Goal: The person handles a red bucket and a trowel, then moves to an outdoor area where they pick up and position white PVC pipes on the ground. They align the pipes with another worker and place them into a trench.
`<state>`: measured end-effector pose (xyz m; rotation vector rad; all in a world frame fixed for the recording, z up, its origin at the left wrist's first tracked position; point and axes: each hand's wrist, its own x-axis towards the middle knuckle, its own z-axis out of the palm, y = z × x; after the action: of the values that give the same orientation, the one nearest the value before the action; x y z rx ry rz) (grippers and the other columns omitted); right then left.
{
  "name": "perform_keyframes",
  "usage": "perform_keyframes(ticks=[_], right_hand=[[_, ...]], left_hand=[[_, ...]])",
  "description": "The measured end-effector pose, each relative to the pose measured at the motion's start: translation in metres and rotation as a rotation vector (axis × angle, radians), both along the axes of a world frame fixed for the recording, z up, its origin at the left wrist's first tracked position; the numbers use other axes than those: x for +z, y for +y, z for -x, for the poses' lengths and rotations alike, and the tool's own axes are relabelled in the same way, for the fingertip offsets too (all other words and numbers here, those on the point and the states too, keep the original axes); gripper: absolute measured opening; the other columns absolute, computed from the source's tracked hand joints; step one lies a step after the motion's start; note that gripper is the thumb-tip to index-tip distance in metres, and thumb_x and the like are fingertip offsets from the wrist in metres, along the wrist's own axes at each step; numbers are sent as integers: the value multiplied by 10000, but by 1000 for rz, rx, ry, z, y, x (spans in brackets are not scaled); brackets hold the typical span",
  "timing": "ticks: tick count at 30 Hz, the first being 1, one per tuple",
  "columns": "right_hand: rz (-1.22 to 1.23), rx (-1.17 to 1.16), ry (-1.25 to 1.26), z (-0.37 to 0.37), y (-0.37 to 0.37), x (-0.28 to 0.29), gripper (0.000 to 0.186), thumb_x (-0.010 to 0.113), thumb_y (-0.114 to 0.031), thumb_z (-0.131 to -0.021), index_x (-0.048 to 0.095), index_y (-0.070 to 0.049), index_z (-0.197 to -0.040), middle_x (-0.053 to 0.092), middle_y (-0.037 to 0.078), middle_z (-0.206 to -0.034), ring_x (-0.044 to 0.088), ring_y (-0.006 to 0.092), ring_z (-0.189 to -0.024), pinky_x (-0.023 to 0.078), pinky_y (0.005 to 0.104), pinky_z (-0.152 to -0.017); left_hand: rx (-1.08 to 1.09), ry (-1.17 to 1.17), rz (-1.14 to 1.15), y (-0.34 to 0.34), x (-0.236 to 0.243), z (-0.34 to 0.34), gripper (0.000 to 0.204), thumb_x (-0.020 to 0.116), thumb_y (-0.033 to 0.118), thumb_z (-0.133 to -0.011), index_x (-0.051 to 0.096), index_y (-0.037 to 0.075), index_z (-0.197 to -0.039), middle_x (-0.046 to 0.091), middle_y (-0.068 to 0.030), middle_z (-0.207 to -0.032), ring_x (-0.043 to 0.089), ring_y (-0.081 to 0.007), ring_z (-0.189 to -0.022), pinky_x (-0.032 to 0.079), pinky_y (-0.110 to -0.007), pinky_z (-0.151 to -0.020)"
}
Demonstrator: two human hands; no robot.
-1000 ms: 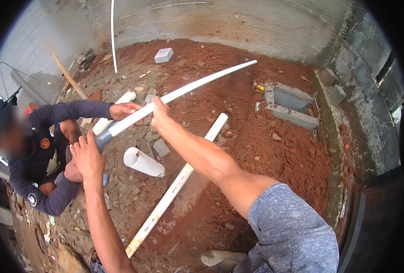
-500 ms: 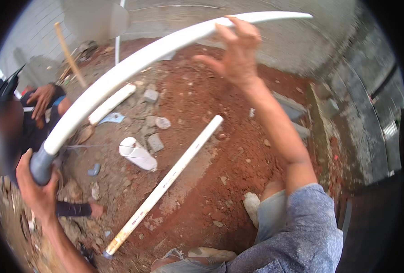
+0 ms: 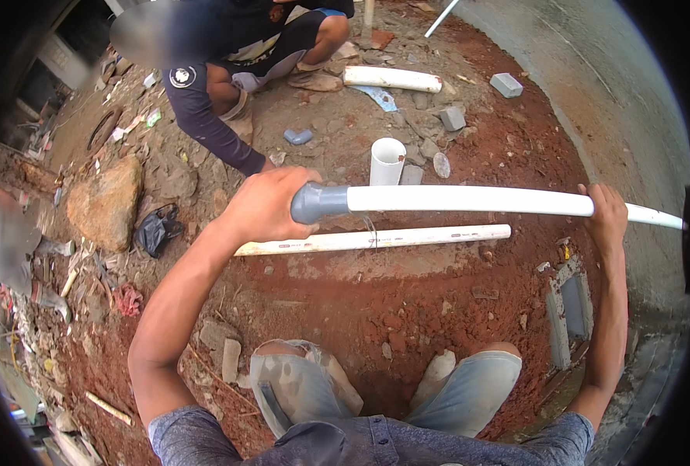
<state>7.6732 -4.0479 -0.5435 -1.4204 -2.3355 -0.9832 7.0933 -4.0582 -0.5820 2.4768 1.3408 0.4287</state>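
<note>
A long white plastic pipe [image 3: 469, 199] stretches across in front of me, off the ground. On its left end sits a grey pipe fitting [image 3: 319, 203], with the fingers of my left hand [image 3: 267, 203] closed around it. Far to the right, my right hand [image 3: 606, 213] is wrapped around the same pipe, whose tip runs on toward the right rim. Beneath it a second white pipe [image 3: 438, 236] lies on the soil, its left end hidden behind my left arm. Just beyond, a short wide white pipe [image 3: 387, 161] shows its open mouth.
A crouching co-worker's sleeve [image 3: 228, 144] reaches down just past my left hand. On the ground are a grey elbow fitting [image 3: 298, 137], another white pipe piece [image 3: 391, 78], a big rock [image 3: 106, 203] and a black plastic bag [image 3: 158, 231]. Hollow block [image 3: 571, 311] lies near my right forearm.
The view has swung left. The held pipe, slanting up to the right before, now lies nearly level across. My right hand, fingers partly spread before, is now closed around the pipe.
</note>
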Motion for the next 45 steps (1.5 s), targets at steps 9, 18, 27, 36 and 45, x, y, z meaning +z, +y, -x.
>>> perform_keyframes(ticks=[9,18,27,36,45], right_hand=[[22,244,-26,-34,-8,197,265,757,-102,-891,524,-51,-774,511,85,-661,515,233,-571,417,362,-543],[852,148,-111,-83,-50,439,229,729,-77,-765,508,-29,-735,573,164,-704,582,398,-672,451,485,-617],[1138,87,182,-66,-42,481,76,677,-84,-706,652,-33,-758,661,255,-787,646,469,-808,520,504,-695],[647,232,513,-30,-85,500,140,703,-72,-747,569,-31,-753,645,219,-715,657,438,-722,519,493,-647],[-61,200,534,-55,-102,486,290,734,-144,-882,503,-77,-718,540,105,-645,561,315,-570,440,441,-546]], left_hand=[[-63,-359,1384,-38,194,-17,679,897,331,-665,639,34,-1218,681,-71,-1061,642,-179,-947,506,-319,-836],[255,-171,1253,-224,443,-114,574,845,275,-669,662,120,-1190,731,-132,-971,721,-265,-915,560,-373,-831],[617,-1325,612,-214,575,-81,694,460,642,-995,548,34,-1319,679,-100,-1111,661,-185,-954,562,-330,-766],[453,-1514,-212,-189,675,-205,707,772,418,-891,422,17,-1358,616,-179,-1262,653,-233,-1101,563,-370,-879],[838,-1090,-215,-179,700,-254,431,593,408,-1024,628,-19,-1067,706,-59,-799,611,-79,-628,487,-235,-554]])
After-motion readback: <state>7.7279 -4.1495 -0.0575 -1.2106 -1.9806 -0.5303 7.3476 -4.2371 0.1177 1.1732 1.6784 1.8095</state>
